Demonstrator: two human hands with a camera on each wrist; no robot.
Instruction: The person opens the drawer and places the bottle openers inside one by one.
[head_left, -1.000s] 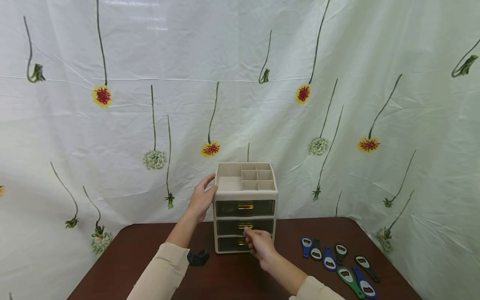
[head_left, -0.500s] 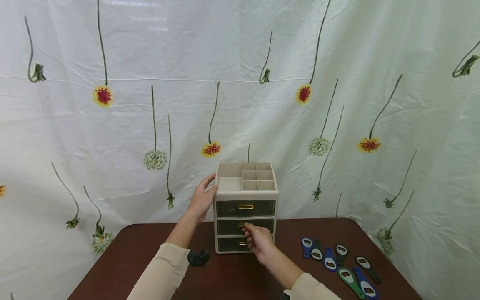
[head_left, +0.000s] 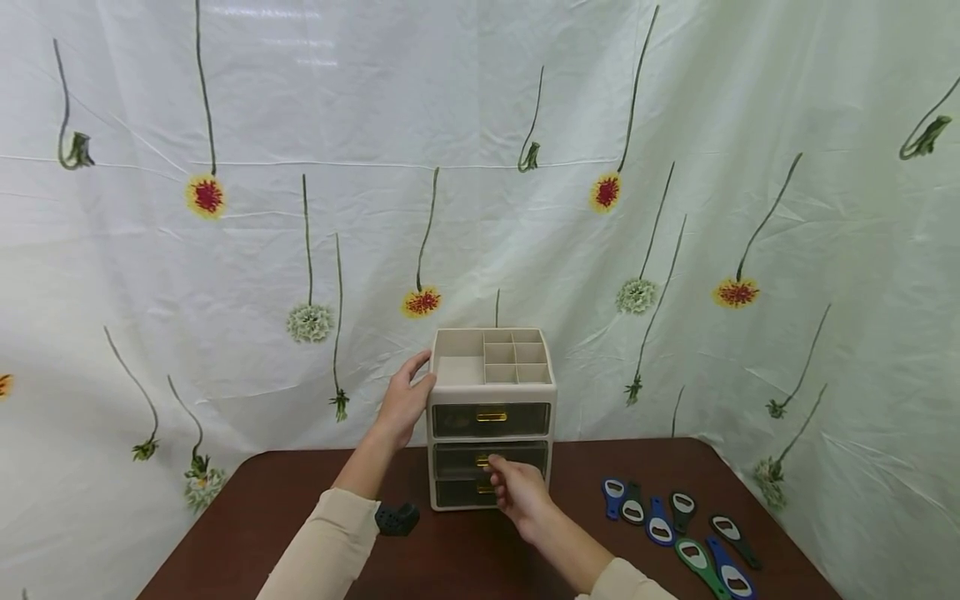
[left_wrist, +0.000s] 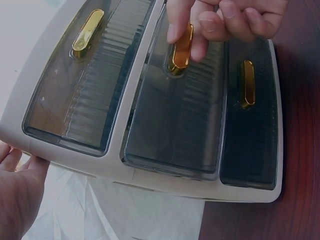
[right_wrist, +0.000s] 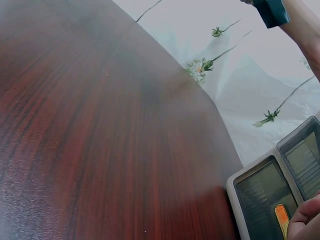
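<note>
A cream desktop organizer [head_left: 491, 390] with dark see-through drawers stands at the back of the table. My right hand [head_left: 521, 492] pinches the gold handle [left_wrist: 182, 51] of the middle drawer [left_wrist: 175, 125] between thumb and index finger, its other fingers curled below. That drawer's front stands slightly proud of the frame in the left wrist view. Against the organizer's left side rests my left hand [head_left: 403, 402], thumb near the front edge and fingers reaching back. The top drawer [left_wrist: 90, 75] and bottom drawer [left_wrist: 249, 135] sit flush.
Several bottle openers in blue, black and green lie at the table's right, among them a green one [head_left: 701, 567]. The organizer's top tray has open compartments [head_left: 516, 362]. A flower-print cloth [head_left: 480, 208] hangs right behind the dark red-brown table [head_left: 300, 517].
The middle drawer has come slightly forward, with my right hand on its handle moving a little down and toward me. My left hand stays on the organizer's side.
</note>
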